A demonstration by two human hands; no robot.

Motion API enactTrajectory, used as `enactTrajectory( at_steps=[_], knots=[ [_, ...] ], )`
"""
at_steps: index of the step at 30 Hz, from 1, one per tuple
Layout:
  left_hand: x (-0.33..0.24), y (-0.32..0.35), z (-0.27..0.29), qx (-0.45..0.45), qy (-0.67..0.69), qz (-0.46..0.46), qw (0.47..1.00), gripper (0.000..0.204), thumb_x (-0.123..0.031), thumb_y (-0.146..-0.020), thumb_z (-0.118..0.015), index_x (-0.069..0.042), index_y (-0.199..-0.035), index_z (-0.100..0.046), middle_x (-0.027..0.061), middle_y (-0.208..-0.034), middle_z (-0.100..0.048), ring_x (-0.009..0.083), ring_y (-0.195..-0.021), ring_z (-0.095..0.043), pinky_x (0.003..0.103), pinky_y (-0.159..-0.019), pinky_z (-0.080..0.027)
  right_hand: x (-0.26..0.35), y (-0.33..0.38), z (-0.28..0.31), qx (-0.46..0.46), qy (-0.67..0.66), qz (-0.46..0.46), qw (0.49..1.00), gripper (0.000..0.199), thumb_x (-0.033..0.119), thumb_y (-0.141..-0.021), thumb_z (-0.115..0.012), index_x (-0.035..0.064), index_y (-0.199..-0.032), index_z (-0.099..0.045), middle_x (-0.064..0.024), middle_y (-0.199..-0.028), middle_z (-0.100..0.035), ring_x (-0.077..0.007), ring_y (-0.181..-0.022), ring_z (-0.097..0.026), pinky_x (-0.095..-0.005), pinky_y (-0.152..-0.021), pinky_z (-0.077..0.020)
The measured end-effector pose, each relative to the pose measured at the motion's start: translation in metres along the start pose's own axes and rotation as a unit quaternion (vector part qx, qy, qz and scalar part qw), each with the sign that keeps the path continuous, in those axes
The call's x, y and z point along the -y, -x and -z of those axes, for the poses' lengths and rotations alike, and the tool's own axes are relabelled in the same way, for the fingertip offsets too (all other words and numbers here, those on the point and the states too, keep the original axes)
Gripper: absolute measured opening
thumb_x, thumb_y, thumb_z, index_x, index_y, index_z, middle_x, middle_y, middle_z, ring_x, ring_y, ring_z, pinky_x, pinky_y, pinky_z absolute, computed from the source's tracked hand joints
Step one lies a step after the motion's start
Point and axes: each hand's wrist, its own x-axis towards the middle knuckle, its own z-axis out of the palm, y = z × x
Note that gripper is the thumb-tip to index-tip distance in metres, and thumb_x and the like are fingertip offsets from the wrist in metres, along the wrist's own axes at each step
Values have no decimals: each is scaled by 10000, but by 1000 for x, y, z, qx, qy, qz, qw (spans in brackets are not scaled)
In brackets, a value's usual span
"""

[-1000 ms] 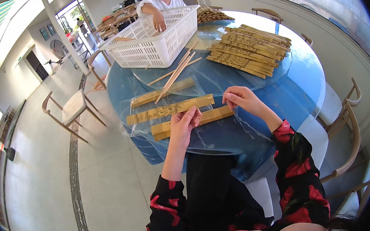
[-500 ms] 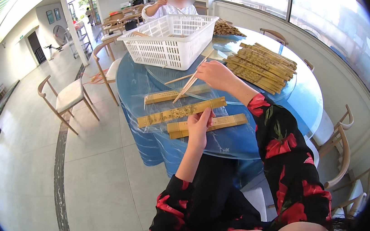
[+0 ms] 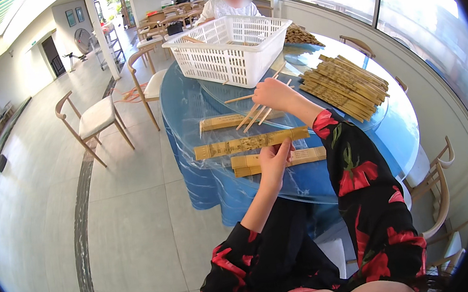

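Pinched in the fingers of my left hand (image 3: 276, 163) is a long, flat yellow paper chopstick sleeve (image 3: 228, 148) with dark print, held level above the table's near edge. My right hand (image 3: 275, 95) is closed around several wooden chopsticks (image 3: 253, 118), whose ends fan out toward the lower left beyond the sleeve. Another loose chopstick (image 3: 238, 99) lies beside that hand. Yellow sleeves (image 3: 311, 154) lie under and behind my left hand, and a further sleeve (image 3: 222, 122) rests just beyond the held one.
A white plastic basket (image 3: 253, 60) with chopsticks inside stands on the round blue-covered table (image 3: 183, 108). To the right is a large stack of yellow sleeves (image 3: 346, 88), with another pile (image 3: 302, 35) behind. A person (image 3: 234, 4) sits opposite. Wooden chairs (image 3: 95, 120) surround the table.
The chopsticks in my right hand have spread apart. My left hand still holds the sleeve. The person opposite has lowered a raised hand. The whole view has shifted slightly.
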Motion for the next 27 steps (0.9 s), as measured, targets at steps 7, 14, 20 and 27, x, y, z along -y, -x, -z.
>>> enactTrajectory(
  at_steps=[7,14,20,27],
  knots=[
    [2,-1,-2,7,6,24,1000,224,-196,-1060,-652,-27,-918,-689,7,-807,-653,59,-656,-535,226,-600,-407,-21,39,67,-165,-67,-96,979,195,125,-871,-665,122,-1066,-669,10,-1055,-686,-195,-1071,-644,-353,-849,-517],
    [-22,8,5,-27,3,-11,1000,198,-166,-1061,-648,-19,-935,-687,-1,-819,-653,46,-658,-529,217,-598,-424,2,104,102,-292,-49,-161,941,289,114,-873,-645,136,-1161,-652,-1,-1030,-624,-194,-1068,-613,-356,-910,-493],
    [-22,11,0,17,10,-10,1000,154,-143,-1059,-648,-14,-989,-694,21,-839,-660,81,-700,-541,247,-638,-441,30,199,87,-237,-59,-238,940,451,83,-866,-650,190,-1301,-700,8,-977,-595,-202,-955,-585,-371,-868,-495],
    [-31,14,15,-14,62,-24,998,163,-117,-1065,-624,13,-990,-687,62,-877,-654,106,-710,-520,277,-644,-424,51,211,87,-302,-174,-238,907,417,64,-822,-670,182,-1217,-735,1,-936,-564,-202,-920,-582,-349,-806,-482]
  ],
)
